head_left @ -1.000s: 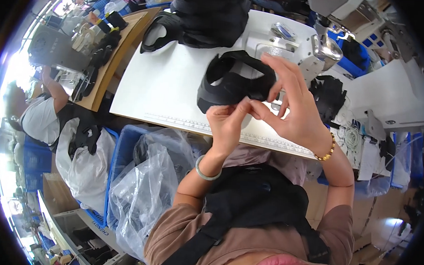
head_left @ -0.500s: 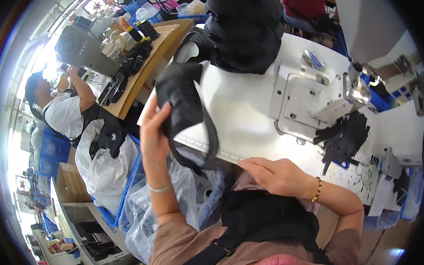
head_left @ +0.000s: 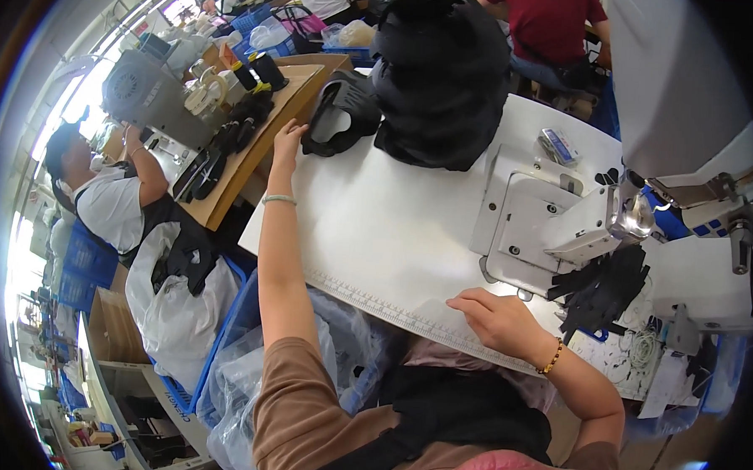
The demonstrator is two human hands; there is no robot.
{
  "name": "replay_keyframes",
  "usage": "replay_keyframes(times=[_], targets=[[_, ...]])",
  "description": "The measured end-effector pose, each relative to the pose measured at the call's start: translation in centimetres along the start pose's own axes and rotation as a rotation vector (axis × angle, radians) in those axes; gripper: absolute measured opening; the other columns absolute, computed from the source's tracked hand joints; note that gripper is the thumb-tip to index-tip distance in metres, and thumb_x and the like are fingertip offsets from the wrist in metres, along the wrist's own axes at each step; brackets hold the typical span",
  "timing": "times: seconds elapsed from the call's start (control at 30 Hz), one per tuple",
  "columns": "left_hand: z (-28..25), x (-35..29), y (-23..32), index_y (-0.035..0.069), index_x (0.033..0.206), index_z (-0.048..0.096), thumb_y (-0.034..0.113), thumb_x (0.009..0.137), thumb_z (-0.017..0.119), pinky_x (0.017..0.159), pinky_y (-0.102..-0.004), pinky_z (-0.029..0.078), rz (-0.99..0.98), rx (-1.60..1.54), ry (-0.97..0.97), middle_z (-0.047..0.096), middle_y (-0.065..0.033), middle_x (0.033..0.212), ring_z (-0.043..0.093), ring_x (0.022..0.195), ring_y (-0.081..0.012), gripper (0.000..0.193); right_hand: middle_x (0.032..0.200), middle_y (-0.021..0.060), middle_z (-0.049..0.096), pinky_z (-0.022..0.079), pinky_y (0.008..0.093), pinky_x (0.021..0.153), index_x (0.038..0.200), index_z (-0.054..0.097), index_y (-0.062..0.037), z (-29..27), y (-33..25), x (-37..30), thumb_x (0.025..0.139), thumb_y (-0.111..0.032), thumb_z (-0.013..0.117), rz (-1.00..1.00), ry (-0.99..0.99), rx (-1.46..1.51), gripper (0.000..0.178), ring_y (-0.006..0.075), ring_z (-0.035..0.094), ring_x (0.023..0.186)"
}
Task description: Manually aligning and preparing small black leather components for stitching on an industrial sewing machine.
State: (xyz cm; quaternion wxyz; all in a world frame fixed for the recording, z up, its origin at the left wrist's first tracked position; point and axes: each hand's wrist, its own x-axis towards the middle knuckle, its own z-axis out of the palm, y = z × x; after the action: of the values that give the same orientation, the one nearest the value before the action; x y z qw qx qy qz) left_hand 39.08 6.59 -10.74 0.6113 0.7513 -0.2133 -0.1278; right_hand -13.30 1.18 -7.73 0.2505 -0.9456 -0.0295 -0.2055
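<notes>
My left hand (head_left: pixel 289 137) reaches to the far left edge of the white sewing table (head_left: pixel 368 226), its fingers apart and nothing seen in them. Right beside its fingertips lies a curved black fabric piece (head_left: pixel 348 108) with an opening in it; whether they touch is unclear. A tall stack of black fabric pieces (head_left: pixel 440 78) stands against that piece. My right hand (head_left: pixel 499 323) hovers by the table's front edge, over a printed ruler strip (head_left: pixel 373 303). Its fingers are drawn together, with nothing visible in them.
On the right are a sewing machine (head_left: pixel 583 227), a bundle of black strips (head_left: pixel 601 287) and a small clear box (head_left: pixel 558 146). Plastic bags fill a blue bin (head_left: pixel 220 346) at left. A co-worker (head_left: pixel 109 190) sits at another machine; a person in red (head_left: pixel 553 28) is beyond.
My left hand has moved away to the far left edge; the black looped piece it held no longer shows in it. My right hand has shifted slightly right. The view has tilted.
</notes>
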Motion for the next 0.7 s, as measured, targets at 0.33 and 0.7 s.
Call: replay_keyframes(times=[0.33, 0.7], targets=[[11.3, -13.3, 23.0, 0.002, 0.102, 0.064, 0.024, 0.082, 0.066, 0.089, -0.0331, 0.041, 1.422, 0.269, 0.131, 0.062, -0.0102, 0.102, 0.056, 0.101, -0.0222, 0.029, 0.098, 0.0036, 0.057, 0.050, 0.0303, 0.053, 0.107, 0.057, -0.0095, 0.2, 1.1, -0.5, 0.074, -0.002, 0.059, 0.017, 0.012, -0.049, 0.034, 0.0202, 0.061, 0.069], [15.0, -15.3, 28.2, 0.002, 0.083, 0.061, 0.026, 0.083, 0.063, 0.063, -0.0349, 0.043, 1.450, 0.789, -0.354, 0.055, -0.0120, 0.076, 0.054, 0.067, -0.0300, 0.024, 0.095, 0.0039, 0.056, 0.049, 0.0301, 0.052, 0.102, 0.056, -0.0072, -0.9, -0.1, -0.5, 0.079, -0.007, 0.057, -0.087, 0.082, -0.084, 0.024, 0.0196, 0.060, 0.068]])
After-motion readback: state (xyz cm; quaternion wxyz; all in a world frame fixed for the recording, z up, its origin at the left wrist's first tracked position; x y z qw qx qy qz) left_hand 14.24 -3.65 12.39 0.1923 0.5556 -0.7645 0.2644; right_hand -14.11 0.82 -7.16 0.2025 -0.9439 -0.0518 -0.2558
